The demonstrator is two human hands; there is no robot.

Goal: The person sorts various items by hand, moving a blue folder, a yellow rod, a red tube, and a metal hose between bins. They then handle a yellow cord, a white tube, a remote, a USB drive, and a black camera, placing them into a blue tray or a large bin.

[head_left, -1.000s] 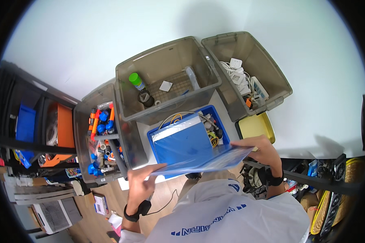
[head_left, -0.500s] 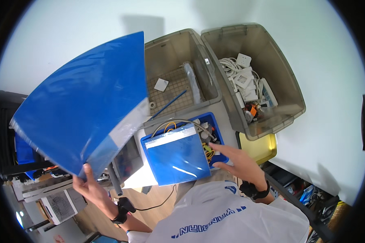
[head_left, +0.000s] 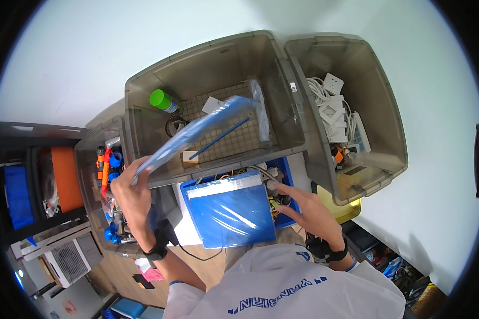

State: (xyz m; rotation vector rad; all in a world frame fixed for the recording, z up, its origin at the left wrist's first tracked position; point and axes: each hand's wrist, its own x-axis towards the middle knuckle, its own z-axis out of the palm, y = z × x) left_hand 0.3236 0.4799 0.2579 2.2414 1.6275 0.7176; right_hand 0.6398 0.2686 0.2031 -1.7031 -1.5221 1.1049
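My left hand [head_left: 134, 198] grips a flat blue lid [head_left: 197, 133] by its near corner, tilted edge-on over the middle brown bin [head_left: 159, 90]. My right hand [head_left: 306, 207] reaches with spread fingers into the right side of a small blue box [head_left: 290, 173], among wires and small parts. A blue plastic-wrapped packet with a white strip [head_left: 231, 212] lies across the top of that box. The middle bin holds a green-capped can [head_left: 162, 101], a white card and a small block on a gridded floor.
A brown bin [head_left: 378, 133] at the right holds white sockets and cables. A smaller bin [head_left: 88, 159] at the left holds orange and blue parts. A dark shelf [head_left: 32, 181] stands at far left, a yellow container [head_left: 351, 212] under the right bin.
The blue lid has swung down from raised at my left to edge-on over the middle bin. My right hand has stayed at the blue box's right side.
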